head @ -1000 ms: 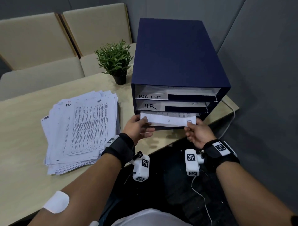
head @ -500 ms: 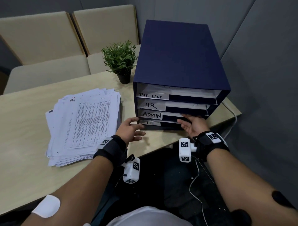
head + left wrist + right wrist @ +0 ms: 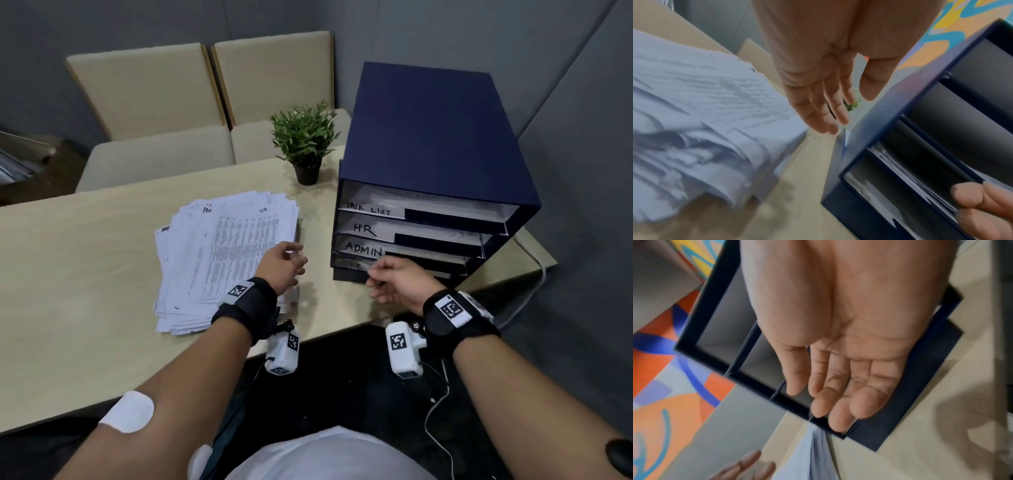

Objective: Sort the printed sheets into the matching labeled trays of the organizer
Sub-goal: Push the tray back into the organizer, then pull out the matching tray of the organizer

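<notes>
Both hands have drawn back from the bottom tray, where half a second ago they were pushing in a sheet. Now the left hand [image 3: 281,265] hangs over the near right corner of the stack of printed sheets [image 3: 222,257], its fingers [image 3: 824,105] straight, close together and empty (the thumb stands a little apart). That stack lies fanned on the table [image 3: 68,291], under and to the left of those fingers. On their other side, just past the thumb, stands the navy organizer [image 3: 435,164], with trays marked TASK LIST, HR and ADMIN; the lowest label is too blurred to read. Loosely bent and holding nothing, the right hand [image 3: 397,281] hovers right in front of the lowest tray [image 3: 428,270]. Beyond the left fingertips sits a small potted plant [image 3: 305,140].
</notes>
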Demonstrator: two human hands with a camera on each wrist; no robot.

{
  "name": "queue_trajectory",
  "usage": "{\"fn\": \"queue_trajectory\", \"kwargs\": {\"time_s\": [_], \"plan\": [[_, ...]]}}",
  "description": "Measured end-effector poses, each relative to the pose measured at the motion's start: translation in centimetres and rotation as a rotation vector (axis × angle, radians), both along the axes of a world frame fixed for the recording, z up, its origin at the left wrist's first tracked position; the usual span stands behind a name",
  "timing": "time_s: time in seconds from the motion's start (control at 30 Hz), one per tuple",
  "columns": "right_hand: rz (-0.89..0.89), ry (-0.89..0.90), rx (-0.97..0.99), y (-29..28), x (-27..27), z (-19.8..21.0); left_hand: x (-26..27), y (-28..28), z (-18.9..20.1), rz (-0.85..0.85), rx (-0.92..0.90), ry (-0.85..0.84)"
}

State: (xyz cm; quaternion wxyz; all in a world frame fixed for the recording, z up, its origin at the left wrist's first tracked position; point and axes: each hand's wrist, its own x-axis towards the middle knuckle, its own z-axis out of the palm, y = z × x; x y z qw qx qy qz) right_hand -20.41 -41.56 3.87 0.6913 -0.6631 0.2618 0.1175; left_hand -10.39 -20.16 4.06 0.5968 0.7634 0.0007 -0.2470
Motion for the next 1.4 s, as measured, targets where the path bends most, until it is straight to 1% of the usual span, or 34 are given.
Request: {"fn": "queue_trajectory", "kwargs": {"time_s": [0.1, 0.2, 0.3, 0.4, 0.47, 0.57, 0.63, 0.8, 0.9, 1.0, 1.17, 1.23, 1.3, 1.4], "plan": [[0.124, 0.011, -0.058, 3.9, 2.5, 0.3, 2.4, 3.0, -0.3, 0.015, 0.075, -0.065], [0.163, 0.03, -0.101, 7.5, 5.1, 0.2, 4.8, 6.4, -0.7, 0.005, 0.165, -0.099], [0.152, 0.06, -0.162, 10.8, 7.9, -0.5, 7.4, 10.1, -1.1, -0.001, 0.239, -0.106], [0.129, 0.072, -0.292, 13.3, 10.3, -1.5, 9.6, 13.1, -2.0, -0.027, 0.329, -0.109], [0.106, 0.116, -0.384, 14.5, 11.7, -2.3, 10.6, 14.6, -2.7, -0.057, 0.368, -0.098], [0.106, 0.209, -0.577, 15.8, 12.7, -3.5, 11.2, 16.1, -3.6, -0.107, 0.396, -0.049], [0.085, 0.256, -0.665, 16.7, 13.0, -4.1, 11.4, 16.8, -4.6, -0.152, 0.409, -0.001], [0.021, 0.346, -0.752, 18.4, 13.3, -5.2, 11.4, 17.8, -6.3, -0.306, 0.457, 0.042], [-0.033, 0.351, -0.746, 19.2, 13.3, -5.6, 11.7, 18.4, -6.7, -0.329, 0.443, 0.054], [-0.068, 0.316, -0.741, 19.1, 13.1, -5.7, 12.0, 18.8, -6.8, -0.338, 0.443, 0.055], [-0.137, 0.281, -0.737, 17.0, 11.5, -5.4, 12.5, 18.9, -7.0, -0.318, 0.417, 0.054], [-0.184, 0.251, -0.652, 15.8, 10.4, -5.3, 12.6, 18.9, -7.0, -0.316, 0.411, 0.049], [-0.235, 0.19, -0.488, 14.7, 9.2, -5.5, 12.7, 18.7, -6.8, -0.305, 0.403, 0.038], [-0.258, 0.133, -0.304, 14.0, 7.8, -5.6, 12.9, 18.1, -6.0, -0.207, 0.313, 0.032]]}}
